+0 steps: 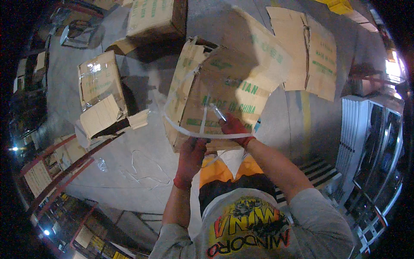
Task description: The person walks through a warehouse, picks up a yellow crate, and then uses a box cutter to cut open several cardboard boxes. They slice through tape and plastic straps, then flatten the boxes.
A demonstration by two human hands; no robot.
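Note:
A large brown carton (pixel 224 82) with green printing stands in front of me, its top corner torn at the far left. A loose white plastic strap (pixel 185 131) loops around its near side and passes by both hands. My right hand (pixel 235 128), in a red glove, is closed on a silver utility knife (pixel 217 113), its tip pointing away over the carton's face. My left hand (pixel 192 156), also red-gloved, is closed at the carton's near edge, beside the strap; what its fingers grip is hidden.
Another carton (pixel 156 19) stands at the back, and an opened, taped one (pixel 101 82) at the left. Flattened cardboard (pixel 304 54) lies at the far right. Loose strapping (pixel 148 172) lies on the floor. Metal frames (pixel 355 134) are stacked at the right; red-railed racks (pixel 56 157) at the left.

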